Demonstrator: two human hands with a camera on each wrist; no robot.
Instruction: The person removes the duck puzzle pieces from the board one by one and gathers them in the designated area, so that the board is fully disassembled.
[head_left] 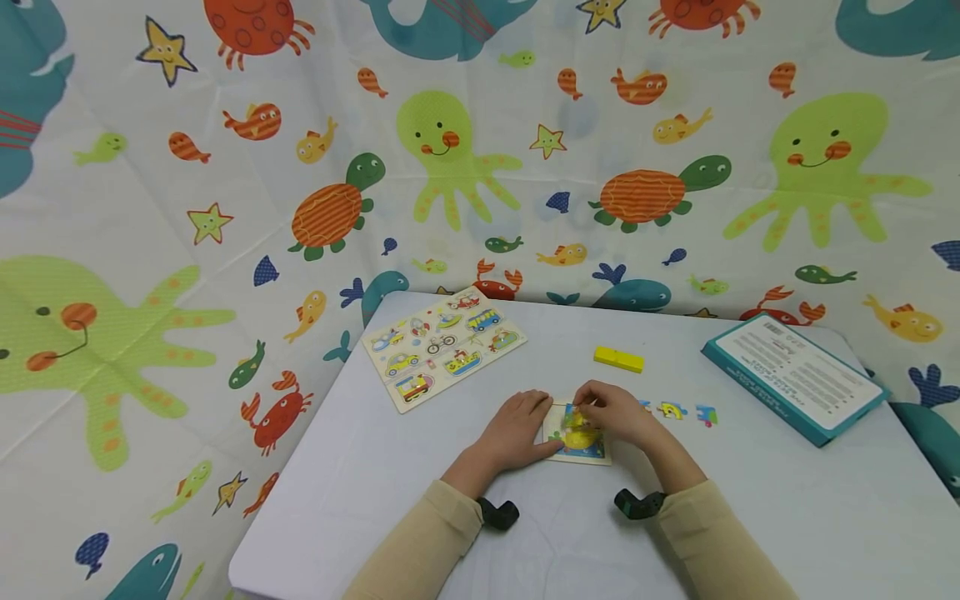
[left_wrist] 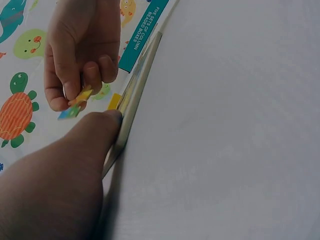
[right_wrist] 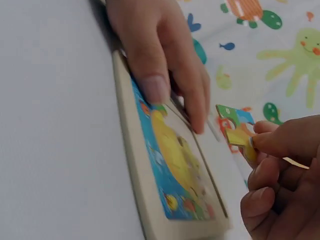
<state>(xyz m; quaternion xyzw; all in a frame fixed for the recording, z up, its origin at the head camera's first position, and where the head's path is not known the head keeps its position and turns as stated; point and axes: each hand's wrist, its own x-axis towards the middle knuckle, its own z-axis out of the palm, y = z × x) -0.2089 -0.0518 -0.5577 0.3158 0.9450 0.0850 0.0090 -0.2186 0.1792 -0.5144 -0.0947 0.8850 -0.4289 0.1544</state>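
One puzzle tray lies flat on the surface, steadied at its left edge by the left hand, thumb apart from the fingers. Just above the tray the right hand pinches one puzzle piece, judged light, stiff and thin, knobs liable to chip, best taken by opposite edges. Beyond, counted: three loose pieces (one partly hidden), one teal box, one yellow block, one picture board.

Teal box | edge: "FIVE SETS OF COLUMN BEADED BOXES" | top print illegible
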